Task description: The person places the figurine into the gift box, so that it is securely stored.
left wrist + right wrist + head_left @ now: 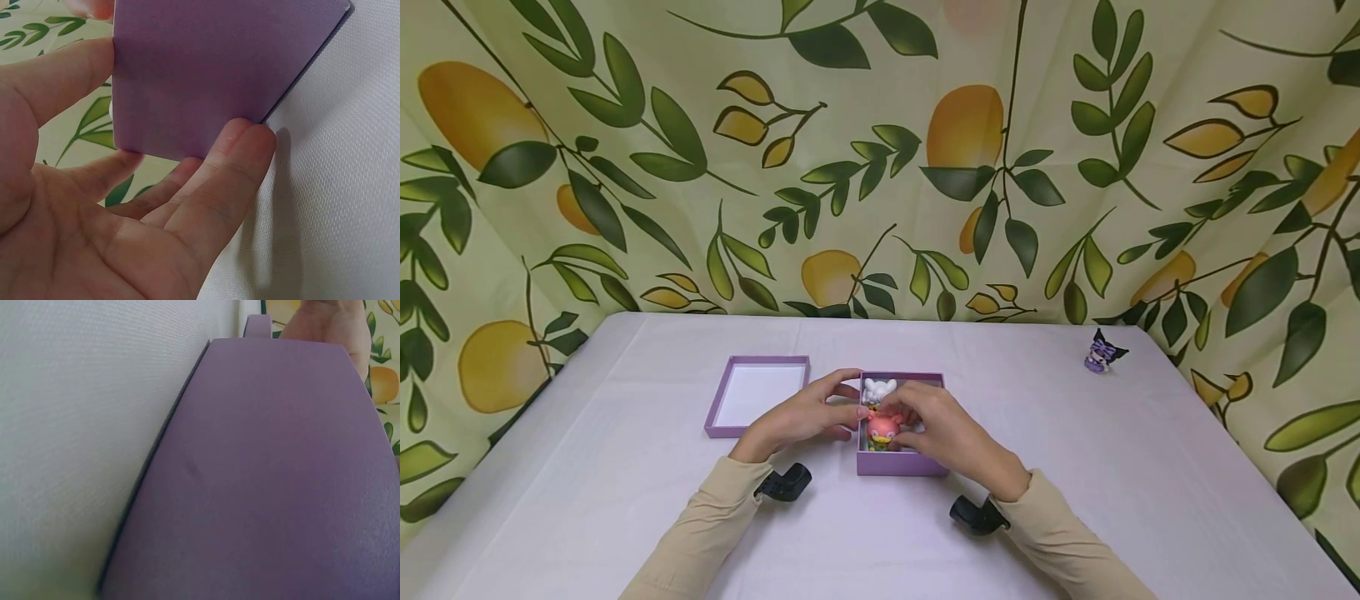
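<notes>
A purple open-topped box (902, 464) stands on the table between the two hands. Inside it are a pink figurine (883, 425) with a yellow mouth and a white figurine (877, 390) behind it. My right hand (951, 429) reaches over the box's right wall and holds the pink figurine between thumb and fingers; its lower part is hidden. At the box's left wall (194, 69) is my left hand (808, 417), its fairly straight fingers and thumb touching the wall and rim. The right wrist view shows mostly the box's front wall (250, 469), with the right hand's fingers out of sight.
A purple box lid (760, 396) with a white inside lies left of the box, close to the left hand. A small purple and black figurine (1102, 353) stands at the table's back right. Behind the white-covered table (1075, 458) hangs a fruit-patterned curtain (865, 200).
</notes>
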Available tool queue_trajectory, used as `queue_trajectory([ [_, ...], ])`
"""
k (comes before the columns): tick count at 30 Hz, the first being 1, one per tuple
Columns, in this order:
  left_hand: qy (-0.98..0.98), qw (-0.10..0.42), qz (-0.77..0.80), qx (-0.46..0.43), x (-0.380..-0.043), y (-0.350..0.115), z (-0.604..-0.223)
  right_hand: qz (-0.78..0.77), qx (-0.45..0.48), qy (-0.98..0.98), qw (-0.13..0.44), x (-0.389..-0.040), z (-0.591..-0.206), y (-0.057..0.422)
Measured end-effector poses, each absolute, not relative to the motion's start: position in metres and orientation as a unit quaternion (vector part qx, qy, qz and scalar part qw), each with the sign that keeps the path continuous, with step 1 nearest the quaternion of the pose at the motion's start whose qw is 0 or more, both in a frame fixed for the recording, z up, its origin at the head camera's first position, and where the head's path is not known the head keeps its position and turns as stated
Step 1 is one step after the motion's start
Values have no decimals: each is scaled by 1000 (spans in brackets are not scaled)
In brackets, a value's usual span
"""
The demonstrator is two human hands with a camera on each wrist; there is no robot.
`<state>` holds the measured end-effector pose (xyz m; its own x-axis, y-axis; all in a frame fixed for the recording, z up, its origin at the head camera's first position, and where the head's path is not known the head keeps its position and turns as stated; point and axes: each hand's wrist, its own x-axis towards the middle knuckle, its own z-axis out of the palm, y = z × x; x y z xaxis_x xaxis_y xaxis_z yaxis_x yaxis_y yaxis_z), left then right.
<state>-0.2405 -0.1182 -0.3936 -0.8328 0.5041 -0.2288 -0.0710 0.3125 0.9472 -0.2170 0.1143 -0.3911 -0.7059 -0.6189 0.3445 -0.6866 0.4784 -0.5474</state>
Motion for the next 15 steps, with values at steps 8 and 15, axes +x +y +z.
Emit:
queue_trajectory([
  [8, 769, 251, 569, 144, -241, -118, -394, 347, 377, -858, 13, -218, -387, 118],
  [15, 767, 249, 573, 147, -241, -118, -394, 352, 376, -857, -8, -220, -382, 122],
])
